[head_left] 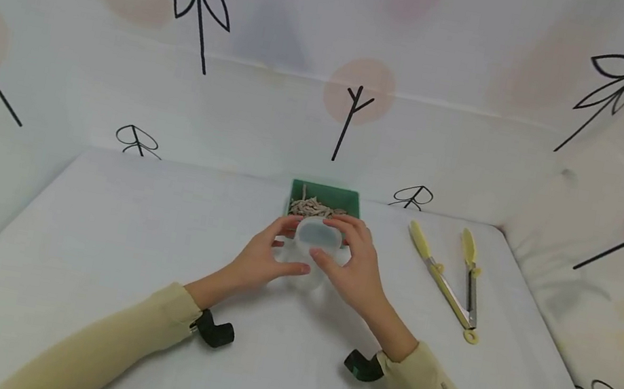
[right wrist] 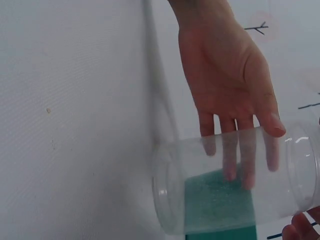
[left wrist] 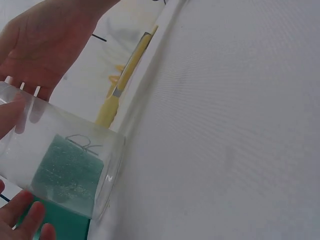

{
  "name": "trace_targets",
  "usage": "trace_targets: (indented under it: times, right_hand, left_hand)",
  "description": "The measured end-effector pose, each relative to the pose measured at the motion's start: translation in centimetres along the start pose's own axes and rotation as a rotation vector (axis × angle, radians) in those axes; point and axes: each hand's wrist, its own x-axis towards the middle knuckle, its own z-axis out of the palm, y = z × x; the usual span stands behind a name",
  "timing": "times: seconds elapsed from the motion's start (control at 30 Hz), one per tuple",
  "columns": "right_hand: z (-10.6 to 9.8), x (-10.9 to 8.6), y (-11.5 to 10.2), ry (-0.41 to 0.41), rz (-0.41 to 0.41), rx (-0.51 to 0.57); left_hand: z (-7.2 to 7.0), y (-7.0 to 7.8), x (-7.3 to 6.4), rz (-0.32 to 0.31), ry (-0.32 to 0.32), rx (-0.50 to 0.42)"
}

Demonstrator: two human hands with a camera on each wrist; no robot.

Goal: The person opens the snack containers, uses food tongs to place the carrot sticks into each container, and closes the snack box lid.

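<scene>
Both hands are holding a clear plastic jar [head_left: 319,233] at the centre of the head view, its round top facing up toward the camera. The left hand [head_left: 259,260] is cupping the jar from the left, thumb at the front and fingers reaching round the far side; the right hand [head_left: 359,273] is curving over from the right, its thumb lying at the front of the rim. Each grip is spanning the jar's full width, so it is sitting fairly wide. Whether the base is touching the tabletop [head_left: 126,232] is staying unclear. Just behind the jar, a green rectangular tray [head_left: 338,195] is holding pale brown, twig-like pieces [head_left: 312,207], and yellow-handled tongs [head_left: 447,291] are lying spread at the right of the frame

The jar is looking light and thin-walled, probably stiff enough for ordinary holding yet liable to flex under a hard squeeze. Its smooth side is likely being slippery, so the upper body just below the rim is seeming the safest place to take hold, with opposed fingers pressing gently and evenly
</scene>
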Motion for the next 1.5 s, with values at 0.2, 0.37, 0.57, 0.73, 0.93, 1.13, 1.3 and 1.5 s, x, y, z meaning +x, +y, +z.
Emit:
trace_targets:
  times: [0.2,0.37,0.57,0.73,0.93,1.13,1.3,1.5]
  right_hand:
    - [0.1,0.1,-0.3,-0.010,0.015,-0.011]
    - [-0.4,0.1,-0.4,0.002,0.000,0.000]
    - [-0.8,-0.2,-0.4,-0.025,0.026,-0.010]
    - [-1.0,-0.6,-0.5,-0.043,0.070,-0.001]
    - [-1.4,-0.8,-0.7,-0.041,0.112,0.094]
    - [-1.6,-0.9,-0.4,-0.066,0.057,0.121]
    - [-1.5,-1.1,-0.2,-0.063,-0.067,0.089]
    - [-1.2,-1.3,-0.2,-0.063,-0.215,0.068]
  left_hand:
    - [0.3,0.2,0.5,0.066,0.011,0.019]
    - [0.1,0.7,0.5,0.124,0.040,0.056]
    - [-0.3,1.4,0.3,0.204,0.043,0.183]
    - [-0.4,2.4,-0.1,0.294,0.048,0.358]
    - [-0.4,3.0,-0.4,0.398,0.069,0.538]
    - [-0.3,3.3,-0.3,0.443,0.102,0.559]
    - [-0.4,3.6,-0.4,0.386,0.096,0.471]
    - [-0.5,3.9,-0.8,0.229,0.021,0.286]
